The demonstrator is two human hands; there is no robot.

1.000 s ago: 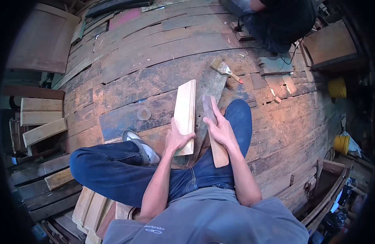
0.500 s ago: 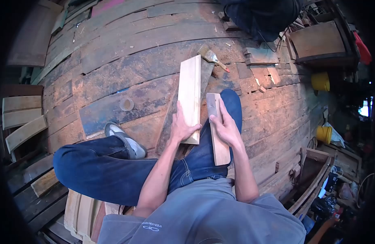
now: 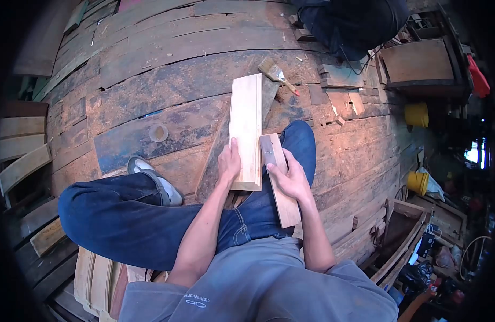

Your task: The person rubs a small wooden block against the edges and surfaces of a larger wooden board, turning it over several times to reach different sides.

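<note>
My left hand grips the left edge of a pale wooden board with a moulded edge, its thumb lying on the face. My right hand is closed round a narrower wooden block, whose upper end has a greyish patch. The block slants beside the board's lower right side, over my thigh. Beneath the board lies a dark plank on the floor. Just past the board's top right corner rests a paintbrush with a red-tipped handle.
A small round cup stands on the plank floor among sawdust. Stacked boards lie at the left, more at the lower left. Yellow buckets and a wooden crate are at the right. Another person's dark clothing shows at the top.
The board has turned so its face shows more, and my left thumb now lies flatter on it. The block has shifted left, its top close to the board. The whole view has moved slightly.
</note>
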